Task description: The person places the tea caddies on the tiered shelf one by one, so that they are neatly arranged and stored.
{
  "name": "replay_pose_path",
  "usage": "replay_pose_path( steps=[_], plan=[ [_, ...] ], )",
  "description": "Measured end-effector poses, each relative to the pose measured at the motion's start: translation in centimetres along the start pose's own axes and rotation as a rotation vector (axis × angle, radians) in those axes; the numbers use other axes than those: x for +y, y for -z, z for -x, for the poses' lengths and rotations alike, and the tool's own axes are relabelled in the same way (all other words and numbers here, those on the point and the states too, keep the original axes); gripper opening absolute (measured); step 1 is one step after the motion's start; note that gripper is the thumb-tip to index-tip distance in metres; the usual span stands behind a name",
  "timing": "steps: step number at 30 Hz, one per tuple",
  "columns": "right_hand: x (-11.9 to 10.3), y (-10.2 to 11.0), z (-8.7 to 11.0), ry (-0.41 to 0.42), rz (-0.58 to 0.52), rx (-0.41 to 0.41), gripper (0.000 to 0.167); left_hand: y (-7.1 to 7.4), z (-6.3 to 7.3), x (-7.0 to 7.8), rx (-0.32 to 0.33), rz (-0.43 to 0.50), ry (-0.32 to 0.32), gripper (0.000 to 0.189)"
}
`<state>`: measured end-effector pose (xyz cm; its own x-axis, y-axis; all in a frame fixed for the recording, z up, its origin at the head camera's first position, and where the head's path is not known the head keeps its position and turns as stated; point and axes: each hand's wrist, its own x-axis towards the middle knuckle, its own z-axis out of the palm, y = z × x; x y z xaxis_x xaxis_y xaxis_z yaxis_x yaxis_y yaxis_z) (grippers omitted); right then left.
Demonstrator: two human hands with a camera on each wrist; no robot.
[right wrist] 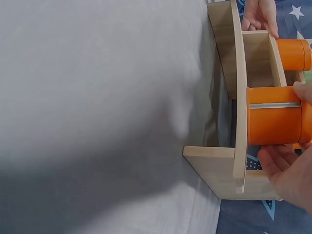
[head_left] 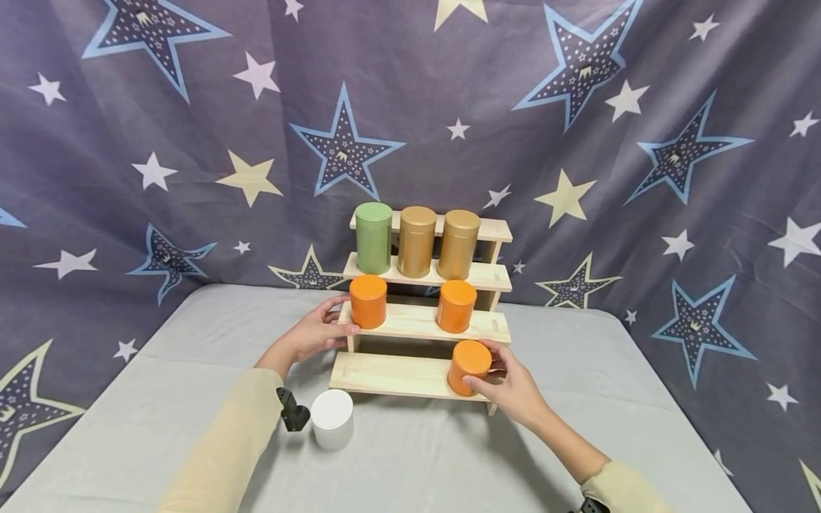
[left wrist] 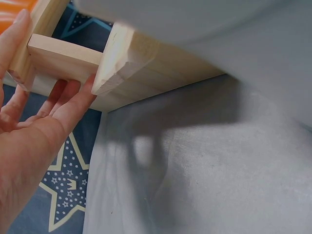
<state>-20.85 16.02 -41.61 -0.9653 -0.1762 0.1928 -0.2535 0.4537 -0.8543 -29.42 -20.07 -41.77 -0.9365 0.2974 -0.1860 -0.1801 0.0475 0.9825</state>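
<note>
My right hand (head_left: 513, 385) holds an orange canister (head_left: 470, 367) between thumb and fingers at the right end of the lowest step of a wooden tiered shelf (head_left: 391, 374). In the right wrist view, that canister (right wrist: 273, 117) stands against the step board, the fingers wrapping its side and lid end. My left hand (head_left: 317, 331) grips the shelf's left end, thumb at the second step's edge and fingers about the side piece (left wrist: 66, 58). Beside that thumb stands an orange canister (head_left: 368, 306) on the second step; another orange canister (head_left: 456, 310) stands farther right.
On the third step stand a green canister (head_left: 374, 239) and two gold canisters, one in the middle (head_left: 417, 242) and one at right (head_left: 459, 246). A white canister (head_left: 332, 420) stands on the grey cloth (head_left: 410, 463) near my left forearm. A star-patterned curtain (head_left: 410, 92) hangs behind.
</note>
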Motion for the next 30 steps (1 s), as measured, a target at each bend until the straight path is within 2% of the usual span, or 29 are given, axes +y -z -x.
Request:
replay_pose_path(
  steps=[2,5,9,12,30],
  plan=[
    [-0.1,0.0,0.0,0.009,0.0,0.003,0.064,0.0,0.0,0.0,0.003,0.0,-0.001,0.084],
    [-1.6,0.0,0.3,-0.001,-0.007,-0.002,0.063,0.1,0.0,0.1,0.005,-0.002,0.0,0.084],
    [-1.3,-0.2,0.1,-0.002,-0.013,-0.005,0.064,0.0,0.0,0.1,0.004,-0.001,0.004,0.084],
    [0.0,-0.5,-0.2,0.006,-0.014,-0.004,0.065,0.0,0.0,0.1,0.003,0.002,0.005,0.085],
    [-0.3,-0.1,-0.1,0.001,-0.005,-0.014,0.07,0.0,0.0,0.2,-0.003,0.012,0.009,0.085]
  ],
)
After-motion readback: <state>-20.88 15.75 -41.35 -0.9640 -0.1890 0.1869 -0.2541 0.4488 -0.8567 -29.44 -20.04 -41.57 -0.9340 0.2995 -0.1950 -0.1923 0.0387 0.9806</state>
